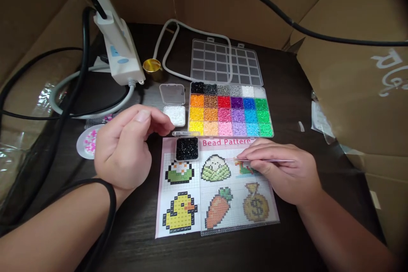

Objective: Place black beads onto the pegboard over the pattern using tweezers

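Note:
My right hand [283,170] is closed round a pair of thin tweezers [270,160]. The tweezers point left over a clear pegboard [237,227] lying on the bead pattern sheet [161,204]; whether their tips hold a bead is too small to tell. Under the pegboard, the rice-ball picture [216,168] is nearest the tips. My left hand [124,148] is raised at the left, fingers curled in, with nothing visible in it. Close to its fingertips stands a small box of white beads [174,115]. An open box of black beads [187,148] sits on the sheet's upper left.
Behind the sheet lies a bead case [231,109] of many colours, its clear lid [226,63] folded back. A white dish [84,144] of pink beads is partly behind my left hand. A power strip [123,51], a gold cup [153,68] and cables surround the left side; cardboard walls enclose the table.

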`<state>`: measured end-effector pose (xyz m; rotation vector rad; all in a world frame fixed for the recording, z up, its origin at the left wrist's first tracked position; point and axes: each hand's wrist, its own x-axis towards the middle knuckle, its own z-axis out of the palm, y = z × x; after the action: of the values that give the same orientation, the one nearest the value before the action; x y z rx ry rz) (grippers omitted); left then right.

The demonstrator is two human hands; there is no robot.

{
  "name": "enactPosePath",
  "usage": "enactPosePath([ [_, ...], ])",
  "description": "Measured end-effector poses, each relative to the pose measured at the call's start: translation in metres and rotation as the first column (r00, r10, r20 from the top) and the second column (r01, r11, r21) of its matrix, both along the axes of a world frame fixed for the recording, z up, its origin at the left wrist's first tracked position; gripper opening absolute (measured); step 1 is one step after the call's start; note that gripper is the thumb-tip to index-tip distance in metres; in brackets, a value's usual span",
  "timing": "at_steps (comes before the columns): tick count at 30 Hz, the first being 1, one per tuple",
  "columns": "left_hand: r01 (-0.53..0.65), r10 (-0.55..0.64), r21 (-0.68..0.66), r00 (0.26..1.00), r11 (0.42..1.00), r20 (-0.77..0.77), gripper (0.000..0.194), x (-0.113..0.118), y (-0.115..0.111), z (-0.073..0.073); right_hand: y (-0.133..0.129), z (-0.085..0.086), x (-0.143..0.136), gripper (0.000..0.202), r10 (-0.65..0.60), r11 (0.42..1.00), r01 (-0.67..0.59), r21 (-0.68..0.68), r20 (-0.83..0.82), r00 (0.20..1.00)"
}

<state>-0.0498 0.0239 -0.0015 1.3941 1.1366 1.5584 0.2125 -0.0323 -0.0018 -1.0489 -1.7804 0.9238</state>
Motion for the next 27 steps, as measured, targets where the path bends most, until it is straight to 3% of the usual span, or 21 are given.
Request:
enactPosePath([
  [27,-0.042,0.042,0.026,0.999,0.999,0.001,0.027,0.0049,-0.0013,0.0024,0.0008,0.0002,0.0001,0.024,-0.007,1.000,0.008,-0.016,0.051,0.999],
])
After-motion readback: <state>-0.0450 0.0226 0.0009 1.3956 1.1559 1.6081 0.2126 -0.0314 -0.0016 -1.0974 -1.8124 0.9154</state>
